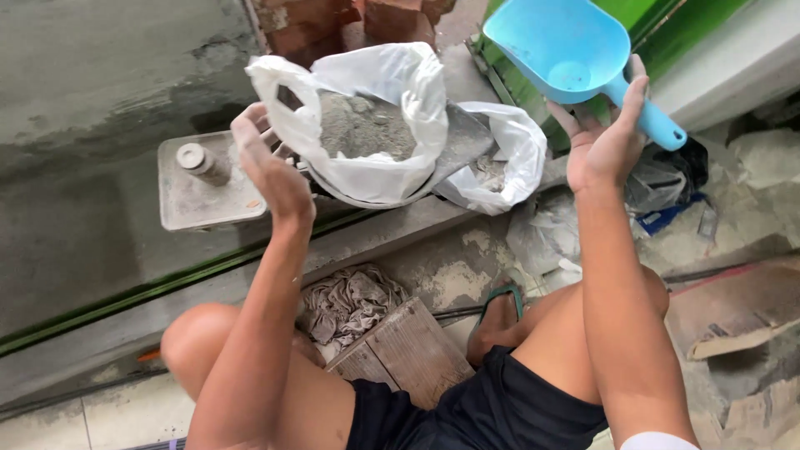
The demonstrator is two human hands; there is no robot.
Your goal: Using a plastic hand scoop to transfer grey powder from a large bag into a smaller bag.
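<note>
My right hand [604, 137] grips the handle of a light blue plastic scoop [560, 43], held up at the top right with its bowl raised and nothing in it that I can see. My left hand [271, 171] is at the left edge of a white plastic bag [379, 83], fingers curled around its rim. The bag stands open and holds grey cement powder [362, 125]. It sits in a shallow pan with a second crumpled white bag [517, 150] beside it on the right.
A grey square block with a small cylinder [200, 162] lies left of the bag. Red bricks [333, 21] stand behind. A grey rag [346, 304] and a wooden board [408, 350] lie between my knees. Torn paper sacks [737, 321] lie at the right.
</note>
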